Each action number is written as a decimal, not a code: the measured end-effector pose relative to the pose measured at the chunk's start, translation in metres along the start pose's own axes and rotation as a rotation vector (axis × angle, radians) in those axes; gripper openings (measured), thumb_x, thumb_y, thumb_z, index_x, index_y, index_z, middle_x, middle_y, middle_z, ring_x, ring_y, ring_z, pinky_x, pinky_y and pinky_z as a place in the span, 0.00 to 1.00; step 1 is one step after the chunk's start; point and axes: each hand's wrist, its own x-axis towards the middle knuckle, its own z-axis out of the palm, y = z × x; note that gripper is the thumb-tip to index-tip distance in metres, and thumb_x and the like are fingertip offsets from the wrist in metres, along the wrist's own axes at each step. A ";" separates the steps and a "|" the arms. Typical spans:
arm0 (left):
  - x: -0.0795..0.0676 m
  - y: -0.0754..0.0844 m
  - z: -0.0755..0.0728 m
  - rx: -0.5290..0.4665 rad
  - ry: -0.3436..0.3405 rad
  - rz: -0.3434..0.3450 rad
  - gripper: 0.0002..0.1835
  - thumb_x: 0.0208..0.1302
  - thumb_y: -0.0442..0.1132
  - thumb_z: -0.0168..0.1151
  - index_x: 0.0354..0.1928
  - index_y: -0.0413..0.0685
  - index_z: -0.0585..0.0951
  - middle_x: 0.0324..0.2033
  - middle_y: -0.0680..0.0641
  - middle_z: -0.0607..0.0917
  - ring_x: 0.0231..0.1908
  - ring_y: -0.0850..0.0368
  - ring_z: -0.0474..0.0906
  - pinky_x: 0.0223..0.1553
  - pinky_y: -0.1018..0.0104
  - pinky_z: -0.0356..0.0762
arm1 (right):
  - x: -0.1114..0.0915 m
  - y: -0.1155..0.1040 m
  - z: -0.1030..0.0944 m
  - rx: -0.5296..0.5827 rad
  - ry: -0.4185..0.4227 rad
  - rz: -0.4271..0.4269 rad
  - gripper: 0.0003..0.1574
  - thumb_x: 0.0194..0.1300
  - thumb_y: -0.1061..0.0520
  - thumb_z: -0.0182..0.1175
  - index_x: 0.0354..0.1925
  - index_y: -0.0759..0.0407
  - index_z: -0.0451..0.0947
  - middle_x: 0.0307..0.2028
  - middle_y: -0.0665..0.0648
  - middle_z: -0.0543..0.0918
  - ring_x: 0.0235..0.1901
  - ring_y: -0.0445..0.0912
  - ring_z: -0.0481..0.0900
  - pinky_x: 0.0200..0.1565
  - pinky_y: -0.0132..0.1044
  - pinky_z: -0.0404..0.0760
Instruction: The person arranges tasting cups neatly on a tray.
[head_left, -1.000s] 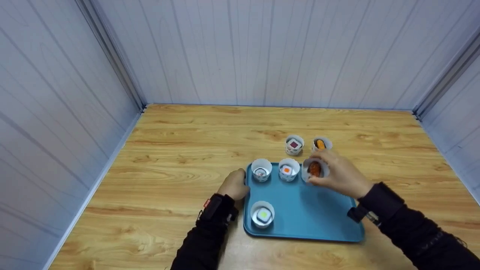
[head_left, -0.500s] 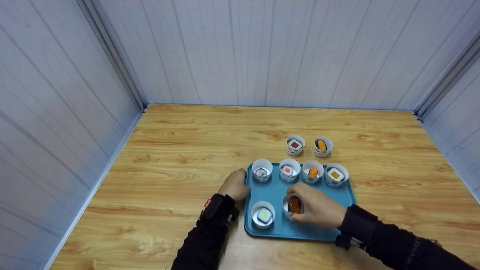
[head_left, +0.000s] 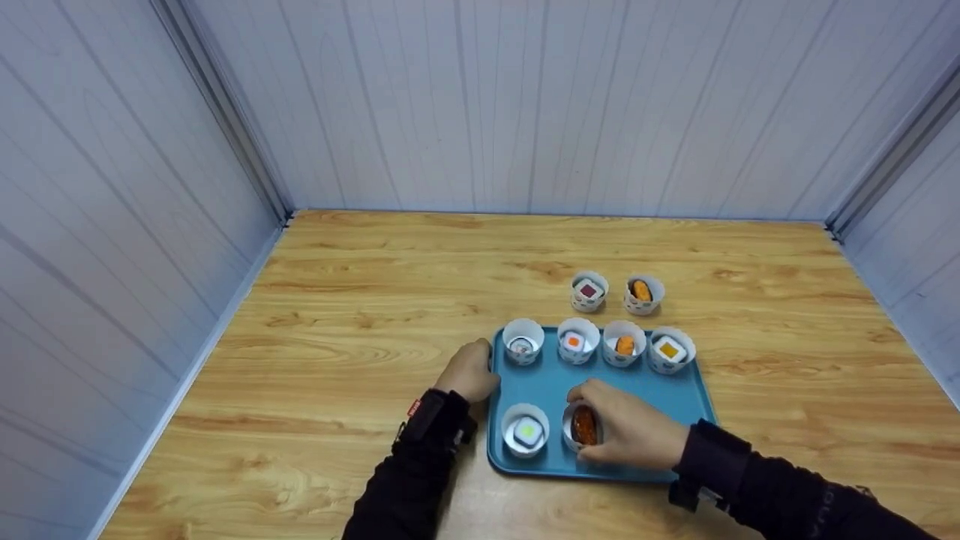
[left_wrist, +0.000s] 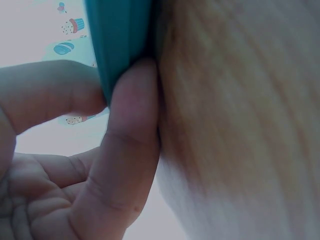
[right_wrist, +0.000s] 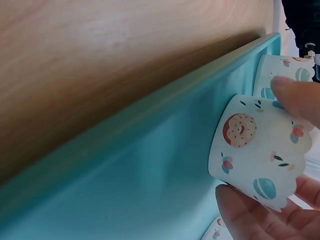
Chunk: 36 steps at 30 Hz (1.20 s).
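Observation:
My right hand [head_left: 637, 427] holds a white paper cup [right_wrist: 260, 145] between thumb and fingers, at the front of the blue tray [head_left: 525, 386]. A brown, glossy sushi piece [head_left: 584, 426] lies in that cup. In the right wrist view the cup's base appears to touch the tray floor. On the tray's left edge, my left hand [head_left: 469, 371] pinches the rim, its fingertips on either side of it in the left wrist view. To the left of the held cup stands a cup [head_left: 517, 451] with a green-centred sushi roll [head_left: 529, 430].
Several cups stand along the tray's back edge, among them one with a round roll [head_left: 521, 346] and one with a yellow-centred roll [head_left: 670, 349]. Behind the tray, on the wooden table [head_left: 360, 300], are two cups with a purple-centred roll [head_left: 588, 289] and an orange-topped piece [head_left: 640, 291].
My right hand has carried the paper cup with the brown sushi from the tray's back row toward the front left, then slightly lower. My left hand has stayed on the tray's edge.

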 end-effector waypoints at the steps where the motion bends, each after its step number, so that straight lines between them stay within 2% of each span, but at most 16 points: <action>1: 0.000 0.000 0.000 0.000 0.001 0.003 0.11 0.52 0.25 0.54 0.40 0.32 0.76 0.28 0.47 0.70 0.30 0.52 0.65 0.35 0.61 0.64 | 0.000 0.000 -0.001 -0.005 -0.001 -0.011 0.38 0.53 0.47 0.73 0.58 0.55 0.69 0.51 0.50 0.75 0.47 0.41 0.76 0.48 0.36 0.79; 7: -0.001 0.001 -0.001 -0.007 0.001 0.013 0.11 0.53 0.25 0.53 0.40 0.32 0.75 0.27 0.47 0.69 0.29 0.52 0.64 0.34 0.61 0.62 | -0.006 0.000 -0.020 0.006 0.007 -0.071 0.37 0.57 0.43 0.70 0.60 0.54 0.70 0.54 0.54 0.77 0.50 0.45 0.78 0.51 0.43 0.79; 10: -0.001 0.002 -0.001 -0.007 0.002 0.005 0.12 0.53 0.25 0.54 0.42 0.33 0.76 0.29 0.46 0.71 0.30 0.52 0.65 0.35 0.61 0.64 | -0.007 0.001 -0.037 0.031 0.050 -0.081 0.38 0.58 0.41 0.69 0.61 0.53 0.70 0.55 0.55 0.77 0.52 0.48 0.78 0.51 0.45 0.80; 12: -0.001 0.001 -0.001 -0.003 0.005 -0.001 0.13 0.53 0.25 0.54 0.42 0.33 0.76 0.30 0.45 0.73 0.31 0.52 0.66 0.36 0.60 0.66 | -0.008 0.004 -0.049 0.037 0.103 -0.103 0.38 0.58 0.43 0.69 0.62 0.53 0.69 0.56 0.55 0.77 0.53 0.48 0.78 0.51 0.43 0.81; 17: 0.000 0.000 -0.001 0.018 0.012 0.005 0.13 0.51 0.26 0.55 0.41 0.32 0.76 0.31 0.45 0.74 0.32 0.52 0.67 0.38 0.58 0.69 | -0.009 0.018 -0.081 -0.008 0.311 -0.162 0.37 0.55 0.53 0.72 0.60 0.59 0.71 0.54 0.57 0.80 0.51 0.48 0.79 0.47 0.41 0.82; 20: 0.000 0.000 -0.001 0.023 0.013 0.006 0.13 0.51 0.26 0.55 0.41 0.32 0.76 0.31 0.45 0.74 0.33 0.51 0.68 0.39 0.57 0.70 | -0.008 0.029 -0.098 -0.035 0.414 -0.131 0.35 0.54 0.58 0.72 0.59 0.60 0.73 0.52 0.58 0.81 0.49 0.49 0.80 0.46 0.41 0.82; 24: 0.000 0.000 -0.001 0.017 0.013 -0.004 0.13 0.50 0.25 0.55 0.41 0.32 0.76 0.30 0.45 0.73 0.32 0.51 0.67 0.37 0.58 0.69 | -0.005 0.048 -0.117 -0.052 0.470 -0.048 0.33 0.59 0.58 0.69 0.61 0.62 0.71 0.54 0.61 0.79 0.51 0.52 0.78 0.49 0.45 0.81; 28: 0.000 0.001 -0.001 0.008 0.014 -0.007 0.12 0.50 0.25 0.55 0.40 0.32 0.76 0.29 0.46 0.72 0.31 0.52 0.67 0.36 0.59 0.68 | 0.002 0.072 -0.129 -0.046 0.462 0.036 0.34 0.64 0.56 0.65 0.65 0.62 0.67 0.59 0.66 0.74 0.56 0.58 0.73 0.55 0.52 0.76; 32: -0.001 0.001 0.000 0.006 0.010 -0.003 0.12 0.52 0.25 0.55 0.41 0.32 0.76 0.29 0.47 0.72 0.31 0.52 0.66 0.35 0.60 0.66 | 0.013 0.096 -0.138 -0.052 0.447 0.112 0.36 0.65 0.55 0.64 0.67 0.63 0.65 0.62 0.69 0.70 0.59 0.64 0.69 0.58 0.57 0.72; 36: -0.002 0.002 0.000 0.006 0.009 -0.004 0.12 0.53 0.25 0.55 0.42 0.32 0.76 0.29 0.46 0.72 0.31 0.52 0.65 0.35 0.61 0.65 | 0.024 0.114 -0.145 -0.038 0.392 0.207 0.42 0.65 0.51 0.64 0.70 0.61 0.61 0.66 0.70 0.66 0.64 0.67 0.64 0.61 0.60 0.68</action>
